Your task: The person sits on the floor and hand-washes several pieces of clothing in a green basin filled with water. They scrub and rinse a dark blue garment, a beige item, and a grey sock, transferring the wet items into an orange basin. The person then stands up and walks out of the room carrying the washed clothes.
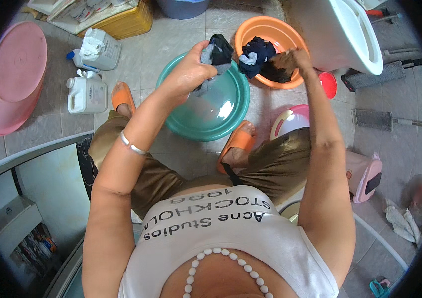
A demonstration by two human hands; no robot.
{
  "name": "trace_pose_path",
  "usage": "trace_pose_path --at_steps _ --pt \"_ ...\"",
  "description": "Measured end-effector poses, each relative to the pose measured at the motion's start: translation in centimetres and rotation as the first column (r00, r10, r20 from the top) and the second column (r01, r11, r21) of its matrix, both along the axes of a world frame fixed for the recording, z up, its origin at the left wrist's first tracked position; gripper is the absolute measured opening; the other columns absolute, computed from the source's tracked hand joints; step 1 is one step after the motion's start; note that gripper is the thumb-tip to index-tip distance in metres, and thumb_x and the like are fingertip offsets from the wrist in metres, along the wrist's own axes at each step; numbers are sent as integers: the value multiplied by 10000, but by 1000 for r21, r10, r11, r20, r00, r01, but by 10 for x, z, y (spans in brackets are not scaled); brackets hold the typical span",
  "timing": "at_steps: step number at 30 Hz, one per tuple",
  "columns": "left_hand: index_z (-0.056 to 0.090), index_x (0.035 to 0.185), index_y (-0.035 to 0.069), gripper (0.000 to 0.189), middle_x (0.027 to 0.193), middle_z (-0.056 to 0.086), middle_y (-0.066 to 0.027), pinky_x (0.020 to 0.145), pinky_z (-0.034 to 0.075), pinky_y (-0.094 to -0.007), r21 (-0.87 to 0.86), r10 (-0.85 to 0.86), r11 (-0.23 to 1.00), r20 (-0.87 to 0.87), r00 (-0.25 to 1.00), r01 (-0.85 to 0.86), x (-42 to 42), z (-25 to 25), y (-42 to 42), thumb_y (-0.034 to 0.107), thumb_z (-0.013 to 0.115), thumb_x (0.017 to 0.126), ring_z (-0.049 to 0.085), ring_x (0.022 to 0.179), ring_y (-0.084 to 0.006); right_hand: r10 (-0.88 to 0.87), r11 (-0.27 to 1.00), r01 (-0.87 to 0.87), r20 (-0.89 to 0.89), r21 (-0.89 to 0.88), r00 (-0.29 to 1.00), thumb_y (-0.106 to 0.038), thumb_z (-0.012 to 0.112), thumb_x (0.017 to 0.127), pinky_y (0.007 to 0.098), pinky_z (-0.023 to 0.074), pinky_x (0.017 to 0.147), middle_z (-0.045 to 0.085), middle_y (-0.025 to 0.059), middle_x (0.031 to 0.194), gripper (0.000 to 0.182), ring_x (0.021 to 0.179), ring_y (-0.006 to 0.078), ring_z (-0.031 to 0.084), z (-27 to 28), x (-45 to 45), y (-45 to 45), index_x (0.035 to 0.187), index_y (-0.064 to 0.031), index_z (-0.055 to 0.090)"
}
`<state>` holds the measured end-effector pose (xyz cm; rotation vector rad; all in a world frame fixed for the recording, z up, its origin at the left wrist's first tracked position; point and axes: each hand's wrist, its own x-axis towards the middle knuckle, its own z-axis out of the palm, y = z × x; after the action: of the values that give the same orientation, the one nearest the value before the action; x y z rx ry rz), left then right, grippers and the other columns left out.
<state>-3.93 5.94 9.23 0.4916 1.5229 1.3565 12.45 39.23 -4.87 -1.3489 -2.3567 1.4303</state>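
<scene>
My left hand [192, 72] grips a wet-looking black and grey cloth [220, 52], holding it over the green plastic basin [170, 121]. Clear water appears to fill that basin, with a bright reflection on it. To the right, my right hand [294, 59] reaches down into an orange plastic basin [248, 28]. Its fingers are blurred against a black cloth [276, 72], and whether they close on it is unclear. Beside them in the orange basin lies a bundled navy garment [257, 52] with a pale patch, partly hanging over the rim.
White plastic jugs [88, 93] stand on the tiles at left, near an upturned pink tub [19, 63]. A blue bucket [183, 9] is at the back. At right are a white ceramic fixture [360, 33], a red bowl [328, 85] and a pink bin [363, 177].
</scene>
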Motion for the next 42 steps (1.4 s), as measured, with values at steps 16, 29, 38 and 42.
trace_pose_path --at_steps 16,29,38,42 --pt "371 1213 37 525 959 559 -82 669 517 -277 231 191 952 68 979 -202 -12 0 10 68 637 761 586 771 -154 242 962 -272 -469 3 849 -315 608 794 232 417 536 546 4 698 326 621 95 526 156 -44 -151 909 -18 542" --pt "389 1186 -46 485 1051 549 -113 840 458 -306 361 -96 930 412 906 -66 -6 3 20 46 610 764 562 931 -178 -249 737 -310 -668 -600 702 -152 608 798 214 447 569 585 4 765 175 621 75 546 157 -54 -171 918 -31 567" --pt "375 1199 66 403 1105 523 -103 861 456 -441 337 52 891 588 807 -303 -8 -10 24 178 551 854 538 1011 -233 29 982 -123 -539 -140 842 -208 613 806 210 425 557 578 -2 687 187 641 57 534 143 -49 -157 870 -32 607" --pt "375 1181 97 362 1111 512 -93 885 438 -461 418 113 823 542 833 -384 -8 -6 25 128 521 852 533 1017 -248 -20 861 -340 -694 -378 720 -208 599 821 186 394 527 543 -30 664 156 601 41 500 157 -44 -162 821 -53 586"
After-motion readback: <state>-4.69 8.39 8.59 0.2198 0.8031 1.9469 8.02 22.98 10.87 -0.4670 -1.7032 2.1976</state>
